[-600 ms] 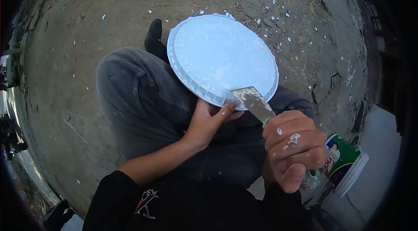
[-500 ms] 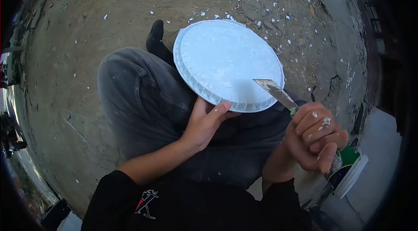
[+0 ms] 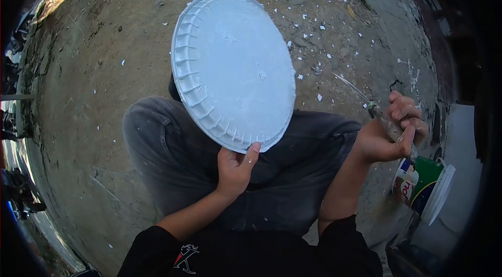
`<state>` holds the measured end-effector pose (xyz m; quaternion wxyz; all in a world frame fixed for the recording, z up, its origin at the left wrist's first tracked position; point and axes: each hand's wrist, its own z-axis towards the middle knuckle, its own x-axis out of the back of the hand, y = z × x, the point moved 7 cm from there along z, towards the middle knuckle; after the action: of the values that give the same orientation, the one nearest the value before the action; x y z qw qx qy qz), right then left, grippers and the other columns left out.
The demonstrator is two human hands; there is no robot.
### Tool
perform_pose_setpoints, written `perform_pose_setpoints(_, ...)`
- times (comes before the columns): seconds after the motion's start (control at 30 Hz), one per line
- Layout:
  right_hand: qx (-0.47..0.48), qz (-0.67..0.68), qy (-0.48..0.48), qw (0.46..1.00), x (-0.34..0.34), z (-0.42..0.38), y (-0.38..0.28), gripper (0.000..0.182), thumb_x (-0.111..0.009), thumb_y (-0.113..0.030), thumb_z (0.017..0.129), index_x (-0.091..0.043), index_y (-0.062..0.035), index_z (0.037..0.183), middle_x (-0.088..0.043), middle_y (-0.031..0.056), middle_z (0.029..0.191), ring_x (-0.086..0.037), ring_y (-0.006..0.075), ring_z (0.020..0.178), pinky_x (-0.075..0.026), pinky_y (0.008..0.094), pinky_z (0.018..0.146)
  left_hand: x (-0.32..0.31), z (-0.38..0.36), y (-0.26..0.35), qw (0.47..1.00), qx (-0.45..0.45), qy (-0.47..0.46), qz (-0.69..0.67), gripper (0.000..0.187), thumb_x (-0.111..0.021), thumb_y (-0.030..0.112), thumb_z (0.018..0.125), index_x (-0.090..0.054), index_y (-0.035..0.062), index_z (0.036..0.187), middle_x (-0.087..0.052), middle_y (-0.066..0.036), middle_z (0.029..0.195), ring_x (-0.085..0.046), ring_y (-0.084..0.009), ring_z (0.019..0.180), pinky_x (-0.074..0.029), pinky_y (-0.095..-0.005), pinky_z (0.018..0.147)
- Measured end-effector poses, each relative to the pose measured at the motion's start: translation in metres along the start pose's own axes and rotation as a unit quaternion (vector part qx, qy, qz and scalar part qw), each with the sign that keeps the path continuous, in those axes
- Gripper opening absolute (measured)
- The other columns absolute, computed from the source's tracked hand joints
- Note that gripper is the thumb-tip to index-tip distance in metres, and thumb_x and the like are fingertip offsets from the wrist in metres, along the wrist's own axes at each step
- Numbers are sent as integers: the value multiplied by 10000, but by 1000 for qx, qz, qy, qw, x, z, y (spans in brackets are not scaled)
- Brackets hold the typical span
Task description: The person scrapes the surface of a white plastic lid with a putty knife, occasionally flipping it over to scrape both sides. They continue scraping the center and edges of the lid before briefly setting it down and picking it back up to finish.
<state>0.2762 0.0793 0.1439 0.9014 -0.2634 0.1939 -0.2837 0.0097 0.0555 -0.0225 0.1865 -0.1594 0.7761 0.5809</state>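
Observation:
A round, pale bucket lid (image 3: pixel 238 68) with a ribbed rim is tilted up above my crossed legs. My left hand (image 3: pixel 236 170) grips its lower edge, thumb on the near face and fingers behind. A few small flakes cling to the lid's surface. Off to the right, my right hand (image 3: pixel 392 130) is wrapped loosely round the handle of a scraper knife (image 3: pixel 391 126). The thin blade, seen nearly edge-on, points up and left, apart from the lid.
A green and white paint bucket (image 3: pixel 421 185) with a white rim lies tipped on the ground below my right hand. White flakes are scattered over the dirt ground (image 3: pixel 130 31) ahead. My bent knees (image 3: pixel 151 125) are under the lid.
The lid has swung up and left and is tilted more steeply. My right hand has shifted right and up, its fingers looser, with the knife turned edge-on. More of the bucket shows.

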Motion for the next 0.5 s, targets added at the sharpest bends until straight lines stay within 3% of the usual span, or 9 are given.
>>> perform_pose_setpoints(0.03,7,-6,7,1000,4,-1,2,97,-436,-174,818,-389,-90,813,-491,99,722,-468,176,707,-455,390,722,-2,0,1,1000,0,-11,2,284,-617,13,940,-565,-52,1212,-631,-76,1127,-581,-128,1032,-458,-289,901)
perform_pose_setpoints(0.13,-41,-20,32,998,11,-2,20,98,-464,-146,829,-400,-72,830,-513,106,738,-472,171,697,-476,394,739,-5,2,32,984,-151,44,80,260,-598,-68,923,-566,-70,1181,-629,-68,1068,-596,-101,914,-469,-206,742)
perform_pose_setpoints(0.23,-57,-29,20,998,10,-4,23,84,-457,-120,833,-407,-53,832,-531,121,753,-472,168,686,-478,380,730,-8,15,62,971,-208,41,113,227,-587,-75,923,-575,-78,1149,-624,-77,1070,-592,-104,929,-476,-233,769)
perform_pose_setpoints(0.27,-53,-9,23,998,12,-5,26,76,-459,-98,833,-416,-36,840,-536,127,759,-474,166,678,-481,377,718,-7,23,65,967,-215,26,134,284,-570,-91,917,-542,-81,1200,-608,-108,1133,-588,-118,989,-467,-241,827)
perform_pose_setpoints(0.43,-65,36,34,997,9,-7,26,73,-472,-80,833,-424,-27,842,-533,116,750,-477,156,682,-488,379,697,-18,78,40,965,-135,-72,215,401,-543,-68,929,-445,-77,1318,-569,-137,1246,-547,-164,1150,-422,-291,983)
perform_pose_setpoints(0.5,-65,39,11,997,6,-8,27,83,-489,-82,841,-431,-22,835,-544,120,747,-479,152,675,-493,374,692,-10,86,13,971,-91,-95,200,389,-557,-49,929,-459,-71,1305,-577,-127,1234,-553,-177,1134,-418,-316,999)
